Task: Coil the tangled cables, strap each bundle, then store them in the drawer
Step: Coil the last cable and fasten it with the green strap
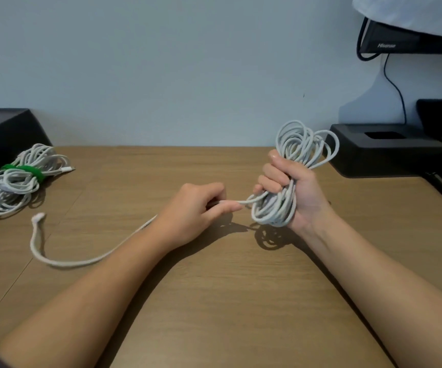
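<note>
A: Worktop first: one bundle lies strapped at far left. The coil?

B: Upright in the right hand, grip clamped around its middle. Left hand pinches the tail, trailing leftward.

A: Feed slack evenly, match loop size, and keep the plug from snagging.

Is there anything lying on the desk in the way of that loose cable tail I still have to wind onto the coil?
Nothing visible: the loose tail lies on bare desk, apart from the green-strapped bundle, and runs through the left hand to the coil in the right hand.
</note>
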A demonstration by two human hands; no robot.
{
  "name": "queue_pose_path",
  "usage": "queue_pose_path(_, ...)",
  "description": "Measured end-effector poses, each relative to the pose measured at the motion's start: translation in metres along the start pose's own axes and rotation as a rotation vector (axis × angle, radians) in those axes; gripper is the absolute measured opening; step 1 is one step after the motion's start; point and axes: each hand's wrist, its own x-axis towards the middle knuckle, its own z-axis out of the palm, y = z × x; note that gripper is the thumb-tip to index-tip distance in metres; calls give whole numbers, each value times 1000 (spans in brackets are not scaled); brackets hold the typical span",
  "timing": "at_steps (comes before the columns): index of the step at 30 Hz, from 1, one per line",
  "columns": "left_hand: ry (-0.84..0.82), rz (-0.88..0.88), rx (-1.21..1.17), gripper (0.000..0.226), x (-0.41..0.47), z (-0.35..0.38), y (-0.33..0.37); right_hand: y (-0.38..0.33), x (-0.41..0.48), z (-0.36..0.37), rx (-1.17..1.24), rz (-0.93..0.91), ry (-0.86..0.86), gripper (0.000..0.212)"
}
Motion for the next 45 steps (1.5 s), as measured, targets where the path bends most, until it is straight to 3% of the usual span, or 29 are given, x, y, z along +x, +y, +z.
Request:
queue_pose_path(6, -59, -139, 63, 42, -2, -23, -16, -20, -2, -19, -107, 577, -247, 20)
queue_pose_path(13, 147, -270, -230, 22, 0, -28, -23, -21, 0, -21, -206, 721, -285, 22)
queue_pose_path(17, 250, -137, -391, 20, 2, -27, -9, -18, 0, -15, -342, 657, -195, 18)
queue_pose_path(21, 305, -13, -435, 15, 4, -24, 11, -8, -2, -6, -417, 545, -155, 48)
queue_pose_path(24, 317, 27, -454, 13, 4, -23, 17, -2, -2, 2, -484, 489, -203, 35)
queue_pose_path(29, 358, -17, -449, 17, 7, -24, 17, 12, -6, 16, -491, 459, -217, 15)
queue_pose_path(32, 358, -103, -454, 20, 8, -23, 16, 15, -6, 20, -555, 436, -222, 19)
queue_pose_path(35, 365, -179, -483, 37, 8, -22, 12, 11, -7, 19, -613, 404, -234, 22)
queue_pose_path(40, 356, -277, -515, 29, 8, -19, 7, 12, -6, 16, -411, 296, -145, 25)
queue_pose_path(43, 335, -342, -406, 23, 6, -19, 0, 12, -3, 16, -154, 200, -64, 7)
queue_pose_path(45, 321, -381, -300, 20, 4, -19, -5, 11, 0, 11, -58, 119, -20, 10)
